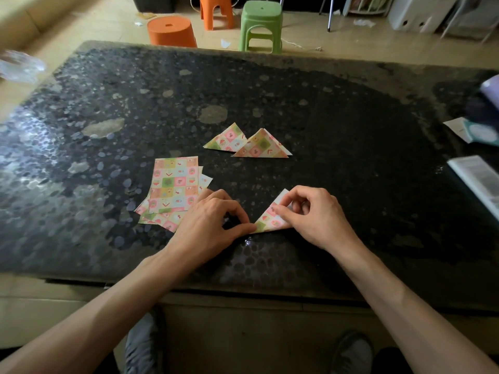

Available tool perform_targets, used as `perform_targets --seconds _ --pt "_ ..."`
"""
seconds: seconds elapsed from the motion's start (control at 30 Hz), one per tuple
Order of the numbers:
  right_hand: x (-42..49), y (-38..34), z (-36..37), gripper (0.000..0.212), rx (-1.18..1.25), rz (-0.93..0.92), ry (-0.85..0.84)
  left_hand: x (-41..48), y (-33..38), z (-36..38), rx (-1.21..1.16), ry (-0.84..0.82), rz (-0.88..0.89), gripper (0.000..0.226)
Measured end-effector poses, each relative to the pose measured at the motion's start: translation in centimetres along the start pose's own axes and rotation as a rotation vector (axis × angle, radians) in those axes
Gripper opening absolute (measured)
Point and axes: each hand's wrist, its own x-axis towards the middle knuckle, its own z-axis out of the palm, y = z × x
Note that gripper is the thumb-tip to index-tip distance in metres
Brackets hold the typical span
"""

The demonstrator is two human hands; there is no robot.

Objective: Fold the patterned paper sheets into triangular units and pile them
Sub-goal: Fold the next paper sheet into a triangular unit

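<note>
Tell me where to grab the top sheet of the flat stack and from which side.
Probably by its far right corner, from the right. The top sheet lies flat, so lift that bare corner with a fingertip, then pinch. The left hand, busy on the half-folded triangle with the right hand, covers the near right corner, and lower sheets fan out on the near side.

Pastel checked paper sheets [172, 184] on a black desk [351, 130] flecked with grey.
The sheets and the folded triangles [260, 145] show pink, green, yellow and pale blue squares with small red motifs, white on the back. Beyond, two orange stools [171, 31] and one green stool [261, 22].
</note>
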Motion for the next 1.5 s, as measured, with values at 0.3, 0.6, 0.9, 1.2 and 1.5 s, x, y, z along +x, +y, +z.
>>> perform_targets --seconds 0.3,0.6,0.9,1.2,1.5 --pt "0.2 0.3 0.1 0.015 0.02 -0.001 0.008 0.6 -1.1 -1.6 -0.052 -0.107 0.036 0.011" --pt "0.2 0.2 0.1 0.015 0.007 0.004 -0.002 -0.4 0.0 1.2 -0.022 0.149 -0.02 0.024" --pt "0.3 -0.1 0.0 0.013 0.02 0.029 -0.021 -0.4 -0.3 1.0 -0.022 0.104 0.019 0.021" --pt "0.3 -0.2 0.0 0.011 0.024 0.038 -0.027 0.9 -1.4 -1.2 -0.05 -0.181 0.088 0.031" --pt "0.3 -0.1 0.1 0.011 0.017 0.028 -0.017 0.6 -1.0 -0.5 -0.069 -0.068 0.071 0.021"
